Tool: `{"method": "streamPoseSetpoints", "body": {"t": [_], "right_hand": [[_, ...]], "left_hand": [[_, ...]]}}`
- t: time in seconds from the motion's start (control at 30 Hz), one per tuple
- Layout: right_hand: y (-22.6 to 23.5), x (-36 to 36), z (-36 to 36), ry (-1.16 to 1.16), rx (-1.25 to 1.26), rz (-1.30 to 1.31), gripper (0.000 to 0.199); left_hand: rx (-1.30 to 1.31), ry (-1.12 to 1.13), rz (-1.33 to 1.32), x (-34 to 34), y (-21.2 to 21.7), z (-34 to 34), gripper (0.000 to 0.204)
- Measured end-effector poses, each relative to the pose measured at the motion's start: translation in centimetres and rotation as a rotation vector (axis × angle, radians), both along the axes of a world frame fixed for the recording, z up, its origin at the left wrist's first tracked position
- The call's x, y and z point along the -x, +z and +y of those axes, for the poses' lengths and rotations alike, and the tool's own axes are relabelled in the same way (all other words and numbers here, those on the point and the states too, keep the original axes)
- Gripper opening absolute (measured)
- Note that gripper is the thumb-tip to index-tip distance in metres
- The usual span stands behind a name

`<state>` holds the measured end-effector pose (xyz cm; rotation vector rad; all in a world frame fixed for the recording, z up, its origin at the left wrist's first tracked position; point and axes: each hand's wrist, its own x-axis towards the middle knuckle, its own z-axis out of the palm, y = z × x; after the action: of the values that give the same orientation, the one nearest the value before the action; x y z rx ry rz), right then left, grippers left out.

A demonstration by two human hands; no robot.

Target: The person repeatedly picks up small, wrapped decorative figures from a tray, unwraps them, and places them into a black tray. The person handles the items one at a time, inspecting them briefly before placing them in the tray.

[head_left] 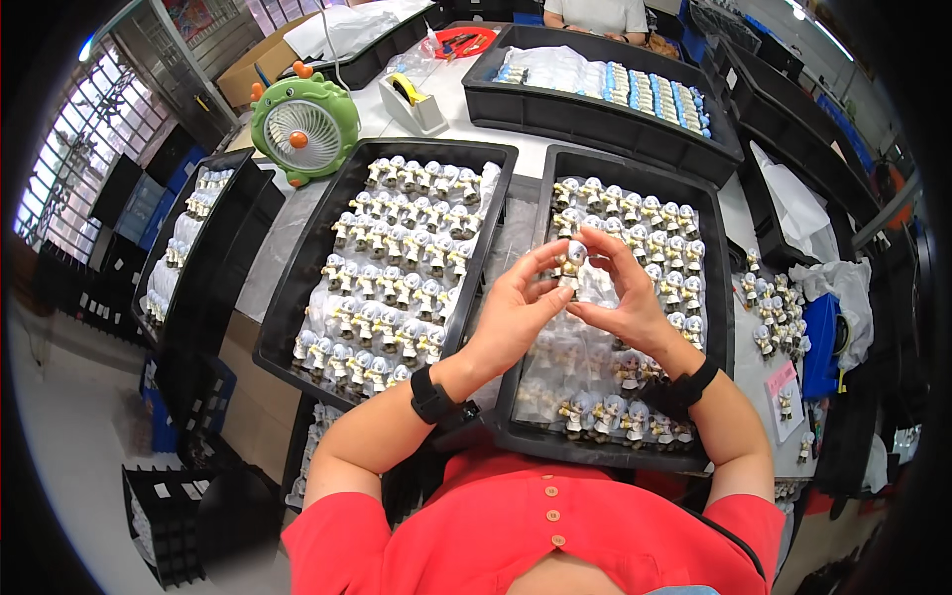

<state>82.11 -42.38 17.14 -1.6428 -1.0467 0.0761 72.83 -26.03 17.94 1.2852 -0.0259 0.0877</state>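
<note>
Between both hands I hold one small figurine [572, 262] with pale hair and a white and gold outfit, upright above the right-hand tray. My left hand [518, 309] pinches it from the left, thumb near its base. My right hand [633, 302] curls round from the other side, its fingers at the figurine's head and its thumb low by the base. Beneath my hands, the right black tray [724, 367] carries rows of similar figurines on clear plastic film. The left black tray [288, 322] holds several more rows; some figurines in the right tray are hidden by my hands.
A green animal-shaped fan [337, 114] and a tape dispenser [415, 104] stand behind the left tray. Farther back is another black tray [605, 124] of blue and white figures. Loose figurines [778, 307] crowd the right side. A person [595, 15] sits across the table.
</note>
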Motion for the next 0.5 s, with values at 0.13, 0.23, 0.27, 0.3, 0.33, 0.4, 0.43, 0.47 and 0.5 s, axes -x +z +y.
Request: {"method": "streamPoseSetpoints", "body": {"t": [0.13,0.23,0.27,0.3,0.33,0.4,0.43,0.47,0.5], "right_hand": [[0.0,0.4,-0.1,0.003,-0.014,-0.017,0.079],[0.7,0.7,0.0,-0.007,-0.001,-0.165,0.08],[0.8,0.8,0.0,-0.005,-0.001,-0.2,0.081],[0.9,0.7,0.1,-0.004,-0.01,-0.222,0.082],[1.0,0.8,0.0,-0.006,-0.011,-0.222,0.082],[1.2,1.0,-0.1,-0.007,-0.012,-0.219,0.083],[1.3,1.0,-0.1,-0.003,-0.017,-0.223,0.083],[1.4,0.9,-0.2,0.0,-0.021,-0.225,0.083],[1.4,0.9,-0.2,0.003,-0.024,-0.227,0.084]], "left_hand": [[-0.267,0.077,-0.082,0.1,0.1,-0.2,0.046],[-0.212,0.099,-0.105,0.0,-0.2,-0.4,0.044],[-0.185,0.108,-0.111,0.0,-0.3,-0.5,0.044],[-0.163,0.112,-0.099,0.1,-0.2,-0.6,0.045],[-0.14,0.117,-0.087,0.2,0.1,-0.7,0.046],[-0.1,0.109,-0.07,0.3,0.6,-0.8,0.048],[-0.081,0.096,-0.067,0.3,0.9,-0.7,0.048],[-0.061,0.082,-0.062,0.3,1.0,-0.6,0.049],[-0.052,0.064,-0.05,0.3,0.8,-0.3,0.05]]}}
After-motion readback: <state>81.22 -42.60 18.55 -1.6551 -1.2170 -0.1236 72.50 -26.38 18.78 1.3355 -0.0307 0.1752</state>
